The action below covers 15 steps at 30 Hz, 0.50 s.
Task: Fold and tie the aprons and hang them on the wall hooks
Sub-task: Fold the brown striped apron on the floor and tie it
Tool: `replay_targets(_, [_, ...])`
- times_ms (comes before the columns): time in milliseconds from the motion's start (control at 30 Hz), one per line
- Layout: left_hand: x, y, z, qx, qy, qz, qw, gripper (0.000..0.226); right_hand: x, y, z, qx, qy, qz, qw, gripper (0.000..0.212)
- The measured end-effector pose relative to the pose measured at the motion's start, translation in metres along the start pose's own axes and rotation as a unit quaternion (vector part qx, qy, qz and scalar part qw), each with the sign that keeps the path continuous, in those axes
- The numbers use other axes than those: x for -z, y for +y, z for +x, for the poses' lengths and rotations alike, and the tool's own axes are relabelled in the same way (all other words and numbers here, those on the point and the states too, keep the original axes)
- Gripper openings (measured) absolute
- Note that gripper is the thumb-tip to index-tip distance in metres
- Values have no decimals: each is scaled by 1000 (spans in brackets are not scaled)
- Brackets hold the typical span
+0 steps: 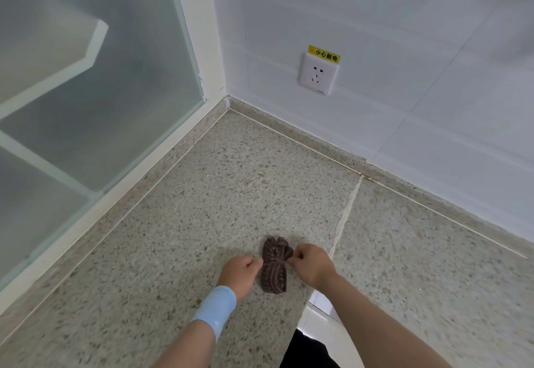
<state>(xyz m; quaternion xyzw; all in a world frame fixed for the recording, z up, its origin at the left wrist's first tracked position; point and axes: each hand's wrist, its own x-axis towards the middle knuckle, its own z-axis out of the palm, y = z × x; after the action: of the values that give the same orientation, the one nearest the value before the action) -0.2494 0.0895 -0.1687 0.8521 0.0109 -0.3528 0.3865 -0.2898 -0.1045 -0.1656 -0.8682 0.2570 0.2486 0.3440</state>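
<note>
A small dark brown patterned apron (274, 265), folded into a tight bundle cinched at its middle, lies on the speckled stone counter (185, 223). My left hand (241, 273), with a light blue wristband, has its fingers curled at the bundle's left side at the waist. My right hand (310, 263) pinches the bundle's right side at the same height. The tie strings are hidden between my fingers. No wall hooks are in view.
A frosted glass window (86, 93) with a white frame borders the counter on the left. A white tiled wall (404, 50) with an electric socket (318, 74) and a yellow sticker stands behind. The counter's front edge (312, 301) drops off near my right forearm.
</note>
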Motion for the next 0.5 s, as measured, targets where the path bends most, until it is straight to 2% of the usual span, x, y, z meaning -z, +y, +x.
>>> replay_targets(33, [0, -2, 0, -16, 0, 20, 1000, 47, 0, -2, 1, 3, 3, -8, 1000, 19])
replay_targets(100, [2, -7, -1, -115, 36, 159, 980, 46, 1, -6, 3, 6, 2, -13, 1000, 20])
replay_targets(167, [4, -8, -2, -250, 87, 292, 919, 45, 3, -11, 7, 17, -1, -20, 1000, 22])
replay_targets(233, [5, -6, -2, -352, 85, 347, 865, 43, 7, -16, 10, 29, 4, -30, 999, 19])
replay_targets(267, [5, -3, -2, -373, 67, 364, 851, 43, 8, -18, 13, 38, 5, -37, 999, 17])
replay_targets(300, [4, -1, -2, -369, 40, 374, 850, 42, 9, -22, 15, 51, 3, -43, 998, 14])
replay_targets(367, [4, 7, -3, -317, -15, 369, 874, 41, 10, -29, 17, 75, 9, -46, 996, 10])
replay_targets(433, [1, 13, -6, -257, -45, 363, 894, 44, 9, -32, 14, 101, 27, -40, 994, 23])
replay_targets(500, [-6, 12, -10, -240, -23, 350, 905, 47, 7, -29, 2, 127, 79, -68, 986, 36])
